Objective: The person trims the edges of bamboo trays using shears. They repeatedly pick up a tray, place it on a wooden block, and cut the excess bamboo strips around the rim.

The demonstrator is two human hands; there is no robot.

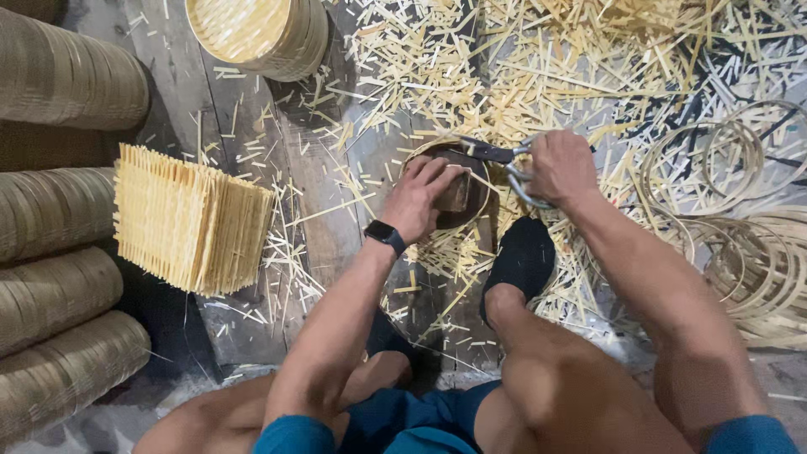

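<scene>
My left hand [418, 197] presses down on a round bamboo hoop with a dark inside [471, 210], fingers curled over a small wooden block in it. My right hand [561, 166] grips the metal handles of large scissors [496, 155], whose dark blades lie across the hoop's far rim. A black watch sits on my left wrist. My foot in a black sock [523, 259] rests just below the hoop.
A stack of square woven bamboo mats [189, 220] lies at left. Rolled stacks of woven rounds [59, 277] line the left edge, another stack [261, 34] stands at top. Thin bamboo rings [740, 210] pile at right. Cut bamboo strips litter the floorboards.
</scene>
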